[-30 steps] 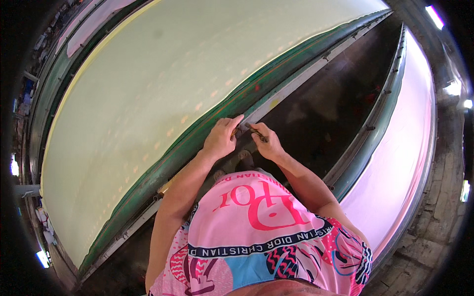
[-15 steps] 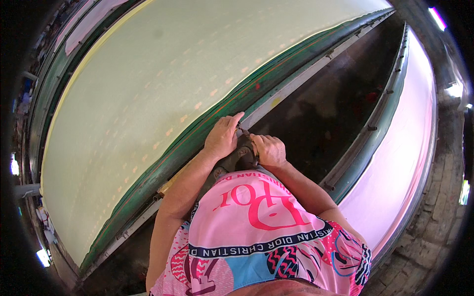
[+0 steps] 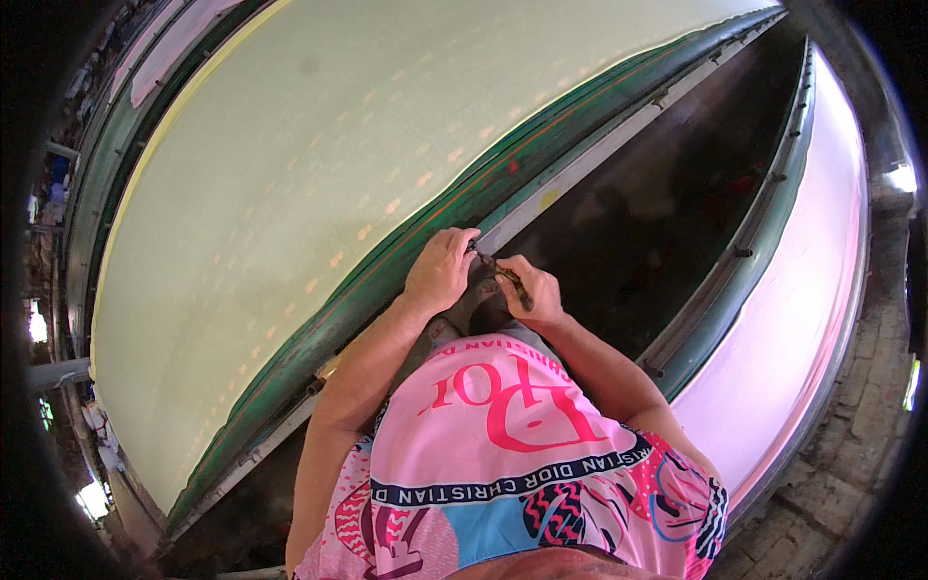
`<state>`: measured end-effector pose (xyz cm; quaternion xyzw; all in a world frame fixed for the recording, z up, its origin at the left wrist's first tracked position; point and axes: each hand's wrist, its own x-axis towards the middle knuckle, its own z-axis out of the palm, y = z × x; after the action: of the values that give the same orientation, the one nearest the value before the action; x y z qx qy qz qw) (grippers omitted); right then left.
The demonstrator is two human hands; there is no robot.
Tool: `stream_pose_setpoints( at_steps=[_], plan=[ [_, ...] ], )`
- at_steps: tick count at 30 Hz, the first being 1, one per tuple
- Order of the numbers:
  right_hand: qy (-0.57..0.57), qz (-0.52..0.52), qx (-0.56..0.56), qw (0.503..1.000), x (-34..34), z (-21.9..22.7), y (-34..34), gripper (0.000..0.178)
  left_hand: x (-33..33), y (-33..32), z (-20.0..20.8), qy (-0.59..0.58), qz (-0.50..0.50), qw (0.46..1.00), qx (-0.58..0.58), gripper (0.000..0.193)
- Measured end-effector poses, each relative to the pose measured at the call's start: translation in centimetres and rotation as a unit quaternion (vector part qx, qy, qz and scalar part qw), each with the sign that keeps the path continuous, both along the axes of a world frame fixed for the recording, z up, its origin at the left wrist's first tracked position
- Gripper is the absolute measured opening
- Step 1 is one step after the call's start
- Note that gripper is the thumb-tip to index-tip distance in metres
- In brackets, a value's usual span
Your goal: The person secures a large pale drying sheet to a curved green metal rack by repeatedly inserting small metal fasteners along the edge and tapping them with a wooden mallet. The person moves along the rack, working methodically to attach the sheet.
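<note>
So the person's leaning over a long printing table covered in pale green cloth (image 3: 319,184), right at its dark green edge (image 3: 425,261). Left hand (image 3: 440,274) sits curled on that edge, fingertips pressing down at about 1 o'clock from the wrist. Right hand (image 3: 532,290) is just beside it, pinched closed around a small dark tool (image 3: 509,277), thin and stick-like, its tip pointing toward the left fingers. Over at 3 o'clock there's another table with pink cloth (image 3: 812,290).
</note>
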<state>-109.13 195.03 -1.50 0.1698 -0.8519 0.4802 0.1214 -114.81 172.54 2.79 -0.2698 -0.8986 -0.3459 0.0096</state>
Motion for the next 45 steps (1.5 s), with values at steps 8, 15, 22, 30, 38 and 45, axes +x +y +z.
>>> stream_pose_setpoints(
  at_steps=[8,15,22,30,38,45],
  plan=[
    [-0.507,0.036,-0.530,0.679,0.3,-0.6,0.0,0.009,-0.2,-0.3,-0.3,-0.017,-0.001,1.000,0.003,0.035],
    [-0.108,-0.027,0.064,0.992,1.4,0.6,0.2,0.027,0.0,-0.8,-1.2,-0.025,0.016,0.997,0.069,0.049],
    [-0.053,-0.017,0.177,0.983,0.6,3.9,0.2,0.029,-0.2,-1.3,-2.1,-0.022,0.010,0.998,0.057,0.047],
    [0.094,-0.034,0.187,0.977,0.2,2.4,-0.4,0.025,-0.1,-0.7,-1.0,-0.017,0.013,0.999,0.048,0.035],
    [0.020,-0.017,0.185,0.982,0.1,1.8,-0.3,0.022,-0.2,-0.9,-1.3,-0.003,0.008,0.999,0.041,0.034],
    [-0.257,-0.033,-0.256,0.932,0.5,-2.5,-1.6,0.015,-0.1,-0.7,-0.3,-0.031,0.009,0.998,0.049,0.034]
  ],
)
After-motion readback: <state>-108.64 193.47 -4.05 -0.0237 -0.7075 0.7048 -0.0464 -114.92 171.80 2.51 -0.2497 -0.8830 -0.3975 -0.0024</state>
